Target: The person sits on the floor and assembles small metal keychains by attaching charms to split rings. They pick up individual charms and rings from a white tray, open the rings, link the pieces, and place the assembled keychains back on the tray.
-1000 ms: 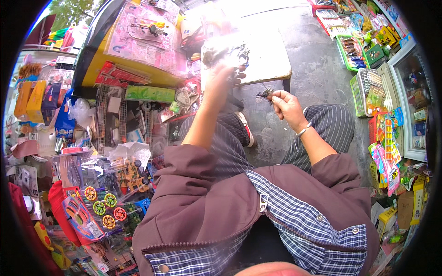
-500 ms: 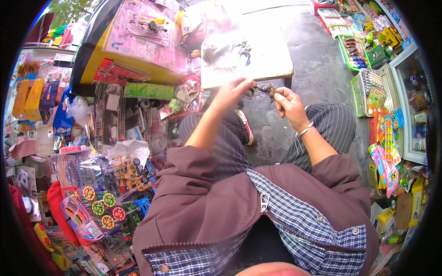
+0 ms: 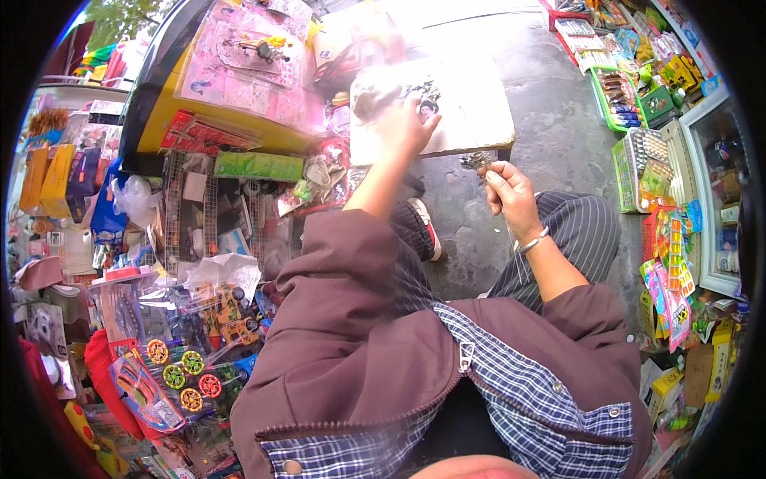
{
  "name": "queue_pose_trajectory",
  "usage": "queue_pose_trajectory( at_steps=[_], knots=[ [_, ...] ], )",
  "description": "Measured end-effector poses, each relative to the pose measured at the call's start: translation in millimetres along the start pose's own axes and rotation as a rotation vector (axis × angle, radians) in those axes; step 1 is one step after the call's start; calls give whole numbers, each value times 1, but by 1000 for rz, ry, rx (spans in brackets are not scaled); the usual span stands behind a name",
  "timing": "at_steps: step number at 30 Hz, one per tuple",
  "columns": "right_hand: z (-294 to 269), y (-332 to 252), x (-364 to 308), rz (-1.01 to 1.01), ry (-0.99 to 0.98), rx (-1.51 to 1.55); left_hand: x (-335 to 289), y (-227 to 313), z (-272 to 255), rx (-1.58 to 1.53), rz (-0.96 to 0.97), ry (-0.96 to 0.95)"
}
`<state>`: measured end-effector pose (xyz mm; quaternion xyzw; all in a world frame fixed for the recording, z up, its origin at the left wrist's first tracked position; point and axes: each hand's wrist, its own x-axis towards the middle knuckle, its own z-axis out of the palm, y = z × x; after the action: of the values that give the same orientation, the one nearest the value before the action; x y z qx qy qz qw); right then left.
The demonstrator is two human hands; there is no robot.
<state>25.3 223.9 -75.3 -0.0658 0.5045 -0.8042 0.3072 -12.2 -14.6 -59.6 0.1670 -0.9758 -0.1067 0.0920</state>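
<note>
My left hand point(image 3: 407, 132) reaches over the small white-topped table point(image 3: 475, 112), thumb apart from the fingers. The fingertips are at a pile of small dark pieces point(image 3: 421, 88), partly washed out by glare. Close by the thumb lies a small round piece bearing a portrait picture point(image 3: 428, 109). Off the table's near right corner, my right hand point(image 3: 512, 194) is closed, pinching a small bunch of dark, metallic-looking pieces point(image 3: 476, 160) between thumb and fingers. Pale thin threads hang below this hand. A pale crumpled thing point(image 3: 375, 97) sits left of the pile.
Packed toys point(image 3: 187, 367) and wire baskets crowd my left side, beside a display with pink sheets point(image 3: 247, 72). On the right stand a green tray point(image 3: 618, 96) of packets and a glass-fronted cabinet point(image 3: 722, 191). My knees flank the grey floor point(image 3: 467, 267).
My left hand has left the dark bunch and moved forward and left onto the table pile. My right hand has shifted slightly right and nearer, keeping the bunch.
</note>
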Motion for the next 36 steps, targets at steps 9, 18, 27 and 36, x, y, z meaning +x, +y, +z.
queue_pose_trajectory(
  at_steps=[9, 18, 27, 36],
  knots=[
    [-3, -1, 5, 24, -9, 23, 10, -5, 6, -30, 16, 65],
    [-3, -3, 6, 40, -8, 16, 15, 7, -5, -195, -52, -70],
    [-1, -1, 6, 37, 9, 29, 42, 4, 2, -681, -98, -18],
    [1, -2, 5, 58, 14, 21, 16, 11, 8, -44, -43, -81]
  ],
)
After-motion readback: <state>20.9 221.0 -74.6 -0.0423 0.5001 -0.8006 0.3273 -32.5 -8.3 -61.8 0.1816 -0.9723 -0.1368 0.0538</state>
